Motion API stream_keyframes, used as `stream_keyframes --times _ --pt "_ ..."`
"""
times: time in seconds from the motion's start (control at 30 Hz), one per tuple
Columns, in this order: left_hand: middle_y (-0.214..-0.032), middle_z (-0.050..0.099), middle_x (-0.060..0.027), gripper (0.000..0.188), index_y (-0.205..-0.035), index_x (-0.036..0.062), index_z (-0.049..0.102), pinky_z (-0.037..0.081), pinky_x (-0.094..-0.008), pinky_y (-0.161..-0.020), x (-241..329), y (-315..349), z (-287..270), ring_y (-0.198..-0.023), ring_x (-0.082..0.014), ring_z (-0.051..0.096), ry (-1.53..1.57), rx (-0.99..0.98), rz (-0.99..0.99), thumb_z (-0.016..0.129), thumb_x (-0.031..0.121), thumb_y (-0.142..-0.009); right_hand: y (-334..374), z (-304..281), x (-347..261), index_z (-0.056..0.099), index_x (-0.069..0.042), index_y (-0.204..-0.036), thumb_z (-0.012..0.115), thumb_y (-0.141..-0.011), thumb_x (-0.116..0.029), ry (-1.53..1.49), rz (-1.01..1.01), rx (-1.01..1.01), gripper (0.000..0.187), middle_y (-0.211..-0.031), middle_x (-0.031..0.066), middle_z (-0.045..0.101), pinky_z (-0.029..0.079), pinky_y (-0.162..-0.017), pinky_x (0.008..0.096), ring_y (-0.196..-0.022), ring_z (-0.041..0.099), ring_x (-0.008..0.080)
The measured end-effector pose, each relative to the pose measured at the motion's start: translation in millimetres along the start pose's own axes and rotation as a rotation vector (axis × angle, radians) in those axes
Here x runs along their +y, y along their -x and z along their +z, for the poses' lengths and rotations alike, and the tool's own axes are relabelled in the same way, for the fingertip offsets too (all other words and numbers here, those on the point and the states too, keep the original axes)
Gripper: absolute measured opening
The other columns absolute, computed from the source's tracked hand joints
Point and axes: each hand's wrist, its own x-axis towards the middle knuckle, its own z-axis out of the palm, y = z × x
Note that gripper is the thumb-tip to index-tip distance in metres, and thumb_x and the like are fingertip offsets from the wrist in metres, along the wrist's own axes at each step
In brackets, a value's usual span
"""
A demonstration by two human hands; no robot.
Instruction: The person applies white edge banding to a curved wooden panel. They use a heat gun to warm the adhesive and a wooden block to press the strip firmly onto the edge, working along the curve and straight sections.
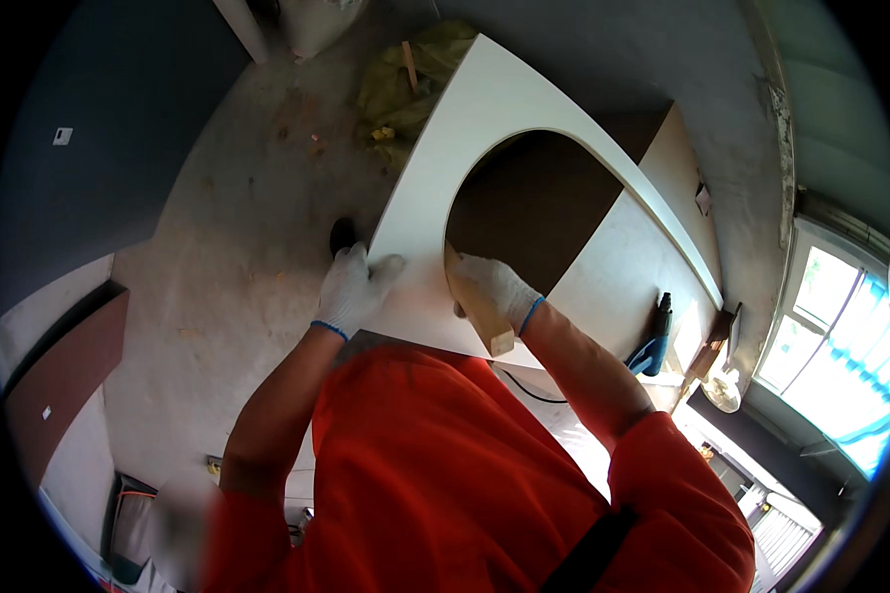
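Note:
In front of me lies a white panel (427, 188) with a large round cutout and a curved outer edge. My left hand (354, 287), in a white knitted glove with a blue cuff, grips the panel's left edge near its lower corner, the thumb on top. My right hand (492, 289), gloved the same way, is closed round a narrow wooden block (483, 314). The block stands slanted against the cutout's lower left rim, its square end toward me. Part of the right fingers is hidden behind the block.
A blue and black power tool (653, 341) lies on the pale surface right of the panel, near a black cable (532, 391). Beyond it stands a small fan (722, 390). A yellow-green sack (391, 94) rests on the concrete floor (237, 237). Dark boards (109, 128) stand at left.

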Motion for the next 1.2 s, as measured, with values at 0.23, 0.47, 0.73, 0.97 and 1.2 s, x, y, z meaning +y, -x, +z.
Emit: stream_keyframes --times 0.23,0.47,0.73,0.97,1.2 --pt "-0.119 0.069 -0.0352 0.072 -0.117 -0.0089 0.066 0.055 -0.0548 -0.098 -2.0 -1.1 4.0 -0.116 -0.0497 0.067 0.05 -0.049 -0.046 0.069 0.061 -0.097 -15.6 12.1 14.0 0.065 0.004 -0.121 0.056 -0.107 -0.023 0.076 0.258 0.078 0.032 -0.103 0.0195 0.074 0.063 -0.07 0.0416 -0.082 0.078 0.0318" --pt "-0.122 0.068 -0.0353 0.069 -0.119 -0.0102 0.066 0.057 -0.0536 -0.096 -0.8 2.8 3.7 -0.111 -0.05 0.07 0.069 -0.014 -0.02 0.07 0.055 -0.098 12.0 9.8 13.0 0.063 0.004 -0.132 0.049 -0.109 -0.031 0.298 0.295 -0.09 0.044 -0.112 0.0223 0.075 0.062 -0.071 0.0468 -0.1 0.078 0.0336" --pt "-0.113 0.075 -0.0338 0.065 -0.121 -0.0105 0.066 0.06 -0.0504 -0.09 5.5 7.6 0.5 -0.106 -0.047 0.075 0.168 -0.037 -0.085 0.071 0.05 -0.098 -20.4 2.4 0.2 0.065 0.002 -0.132 0.055 -0.107 -0.029 0.263 0.089 -0.018 0.041 -0.115 0.0251 0.075 0.061 -0.084 0.0472 -0.102 0.076 0.0401" --pt "-0.106 0.076 -0.0339 0.064 -0.12 -0.0115 0.064 0.06 -0.0504 -0.088 3.8 6.1 1.2 -0.103 -0.0472 0.076 0.122 -0.021 -0.048 0.072 0.049 -0.098 -27.3 14.0 38.1 0.065 0.002 -0.129 0.055 -0.109 -0.032 0.729 -0.07 0.063 0.041 -0.115 0.0264 0.075 0.06 -0.091 0.0465 -0.107 0.075 0.0412" --pt "-0.113 0.074 -0.033 0.064 -0.121 -0.0088 0.066 0.059 -0.05 -0.093 13.9 0.4 2.0 -0.108 -0.0476 0.074 0.174 -0.052 -0.077 0.074 0.049 -0.096 -2.7 9.0 62.3 0.066 0.004 -0.135 0.052 -0.11 -0.046 0.408 0.275 -0.124 0.057 -0.126 0.0259 0.075 0.057 -0.099 0.0453 -0.118 0.072 0.0414"
